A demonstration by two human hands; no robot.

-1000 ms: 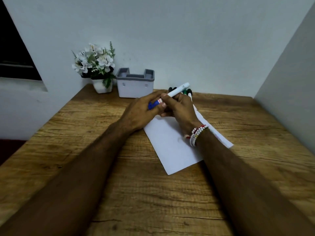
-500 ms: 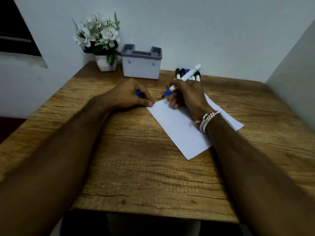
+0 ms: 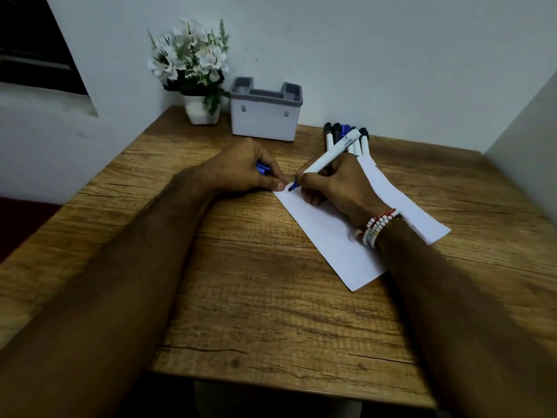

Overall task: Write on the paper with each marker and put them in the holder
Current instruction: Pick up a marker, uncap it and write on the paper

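**Blue marker tip at the paper's far-left corner**

Front edge of the wood surface (image 3: 271,312) sits nearest, with open planks between the forearms. White paper (image 3: 331,236) lies angled, right of centre. On it rests the right hand (image 3: 340,188), grip clamped on the marker (image 3: 328,156). Just beside is the left hand (image 3: 241,173), grip curled round a blue cap (image 3: 262,169). Behind are spare markers (image 3: 346,137), then the holder (image 3: 265,119) and flower pot (image 3: 202,110) against the back wall (image 3: 361,55). A side wall (image 3: 527,131) closes the right.

Both forearms (image 3: 144,267) are bare from the lower edge of the frame up to the left hand (image 3: 241,173) and the right hand (image 3: 340,188). The right wrist, right of centre, wears stacked beaded bracelets (image 3: 376,229): mostly white round beads, a few coloured ones, and a thin red cord (image 3: 388,213).
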